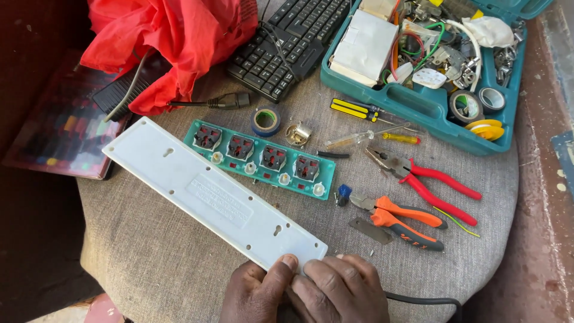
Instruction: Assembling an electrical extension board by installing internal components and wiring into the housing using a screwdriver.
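Observation:
A long white plastic cover of a power strip [209, 194] lies slantwise on the grey cloth-covered surface [149, 263], its back side up. My left hand [254, 293] and my right hand [341, 290] meet at its near right end, the left thumb pressing on the cover's corner and the right fingers resting against its edge. Just beyond the cover lies a green socket board [260, 157] with several sockets and round indicator caps. A black cable [424, 300] runs out from under my right hand.
Orange-handled cutters [400, 220], red-handled pliers [427, 182], screwdrivers [365, 110] and a blue tape roll [266, 121] lie behind. A teal toolbox [418, 101] full of parts stands at the back right. A black keyboard [287, 42] and a red cloth [173, 42] are at the back left.

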